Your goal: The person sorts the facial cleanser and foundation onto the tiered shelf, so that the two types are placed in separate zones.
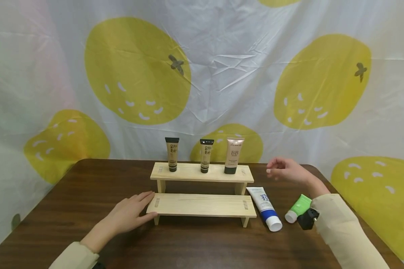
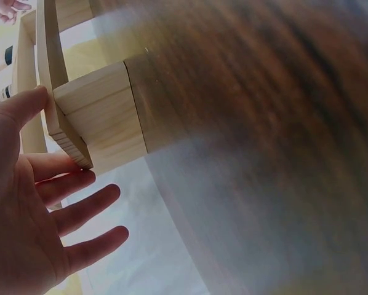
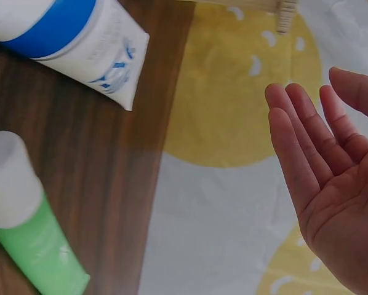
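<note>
Pale beige left sleeve [image 1: 75, 257], matching right sleeve [image 1: 346, 231], small black wrist-worn device [image 1: 308, 219]

Passage lies over the lower shelf [image 1: 202, 204]; upright tubes [image 1: 205, 155] obstruct the upper shelf [image 1: 188, 173], a white tube [image 1: 265, 207] and green tube [image 1: 299, 206] the right worktop [image 1: 294, 250].

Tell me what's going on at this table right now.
A person's left hand touches the left end of the lower wooden shelf. The right hand is empty, raised to the right of the upper shelf. On that upper shelf, two tan tubes and a BB tube stand cap down. A white-and-blue tube and a green tube lie on the table at the right.
</note>
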The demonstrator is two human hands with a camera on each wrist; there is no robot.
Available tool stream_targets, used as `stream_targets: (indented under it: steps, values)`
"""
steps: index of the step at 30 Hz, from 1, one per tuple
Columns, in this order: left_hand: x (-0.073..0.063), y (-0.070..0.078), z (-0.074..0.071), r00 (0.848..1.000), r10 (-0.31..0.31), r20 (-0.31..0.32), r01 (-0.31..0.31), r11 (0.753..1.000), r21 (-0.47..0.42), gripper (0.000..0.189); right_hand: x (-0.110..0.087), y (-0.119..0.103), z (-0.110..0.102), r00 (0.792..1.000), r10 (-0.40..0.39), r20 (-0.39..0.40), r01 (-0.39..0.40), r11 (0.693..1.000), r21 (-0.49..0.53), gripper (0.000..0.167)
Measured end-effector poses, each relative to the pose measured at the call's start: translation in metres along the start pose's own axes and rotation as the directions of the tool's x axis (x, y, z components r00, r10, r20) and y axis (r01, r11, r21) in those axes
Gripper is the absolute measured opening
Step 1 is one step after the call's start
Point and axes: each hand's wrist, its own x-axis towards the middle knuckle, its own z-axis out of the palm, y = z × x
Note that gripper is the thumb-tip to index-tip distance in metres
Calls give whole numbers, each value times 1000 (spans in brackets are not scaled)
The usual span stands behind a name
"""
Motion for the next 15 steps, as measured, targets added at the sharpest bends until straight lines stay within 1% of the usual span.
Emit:
stream_targets:
  steps: [4, 9, 15]
  values:
    - [0, 0, 0, 1000, 1, 0, -1, 1000, 3, 70, -3, 6, 7, 999, 47, 7, -47, 998, 52, 18]
    - [0, 1, -1, 1000, 3, 4, -3, 1000, 0, 71, -4, 17, 13, 997, 74, 9, -74, 996, 57, 20]
    - [0, 1, -2, 1000, -1, 11, 1, 1000, -2, 72, -5, 32, 19, 994, 111, -4, -111, 990, 87, 24]
